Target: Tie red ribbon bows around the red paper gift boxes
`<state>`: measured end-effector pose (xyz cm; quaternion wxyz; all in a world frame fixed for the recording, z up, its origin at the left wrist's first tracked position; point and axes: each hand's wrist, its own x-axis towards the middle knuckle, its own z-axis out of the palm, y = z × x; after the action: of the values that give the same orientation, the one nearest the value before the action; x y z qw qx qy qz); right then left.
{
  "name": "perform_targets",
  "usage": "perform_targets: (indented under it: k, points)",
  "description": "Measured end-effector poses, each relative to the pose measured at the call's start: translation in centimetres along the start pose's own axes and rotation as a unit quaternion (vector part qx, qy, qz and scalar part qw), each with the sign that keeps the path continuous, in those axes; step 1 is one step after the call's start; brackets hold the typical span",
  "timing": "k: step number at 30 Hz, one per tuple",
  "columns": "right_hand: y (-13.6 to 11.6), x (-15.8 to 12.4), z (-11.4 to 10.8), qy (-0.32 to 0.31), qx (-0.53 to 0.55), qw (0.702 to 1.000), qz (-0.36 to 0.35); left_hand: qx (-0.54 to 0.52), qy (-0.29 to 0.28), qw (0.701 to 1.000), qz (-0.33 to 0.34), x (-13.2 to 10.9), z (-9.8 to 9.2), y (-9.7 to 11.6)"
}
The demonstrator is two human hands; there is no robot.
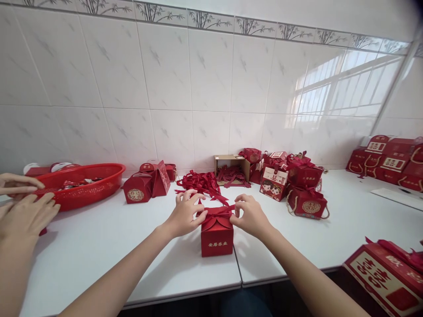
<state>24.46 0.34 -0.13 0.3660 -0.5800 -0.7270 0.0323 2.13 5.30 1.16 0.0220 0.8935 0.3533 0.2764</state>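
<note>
A small red gift box [217,236] with gold characters on its front stands near the white table's front edge [185,286]. A red ribbon [216,211] lies across its top. My left hand [185,213] pinches the ribbon on the box's left side. My right hand [249,214] pinches it on the right side. Both hands rest against the box top with fingers curled.
A pile of red ribbons [200,181] and an open cardboard box [231,169] lie behind. Finished red boxes [297,185] cluster at right, more at far right [386,160]. A red basket [82,185] sits at left, where another person's hands [23,207] work.
</note>
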Motion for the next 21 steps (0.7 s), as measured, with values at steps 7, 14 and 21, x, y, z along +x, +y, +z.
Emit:
perform_targets:
  k: [7, 14, 21]
  points:
    - [0.0, -0.5, 0.3, 0.056, -0.054, 0.997, 0.003, 0.072, 0.0, 0.996, 0.06, -0.8, -0.2, -0.9]
    - [0.0, -1.2, -0.3, 0.064, -0.03, 0.998, 0.001, 0.188, 0.068, 0.979, 0.04, -1.9, 0.2, -0.8]
    - [1.4, -2.5, 0.5, -0.137, 0.267, 0.954, 0.017, -0.196, 0.02, 0.975, -0.099, -1.5, 2.6, -1.3]
